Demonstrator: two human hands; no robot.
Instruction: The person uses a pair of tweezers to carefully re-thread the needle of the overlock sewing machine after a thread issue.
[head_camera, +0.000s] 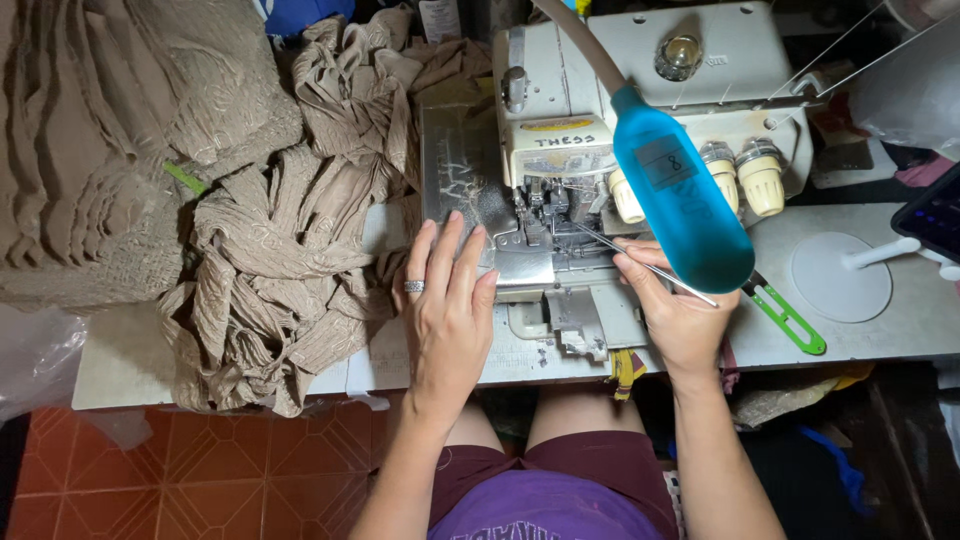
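From the head view, the left hand lies flat just left of centre, fingers spread and pressed down on the metal bed of the overlock sewing machine, gripping nothing; it looks like a steadying hand, placed where fabric would feed toward the needle area. The right hand, right of centre, has its fingers pinched closed on a pair of thin tweezers, whose tips slant up and left into the presser foot and needle area, a hold that suits fine work on thread in a spot too cramped for fingertips. A blue lamp head on a bent neck hangs over that hand, apparently set to light the same spot, and it hides part of the machine's front. Cream tension knobs sit to its right. At the left of the frame a heap of tan textured fabric pieces spills over the table, close to the left hand for easy reach, with a neater stack in the upper left corner. A green-handled thread snip lies on the table just right of the right hand.
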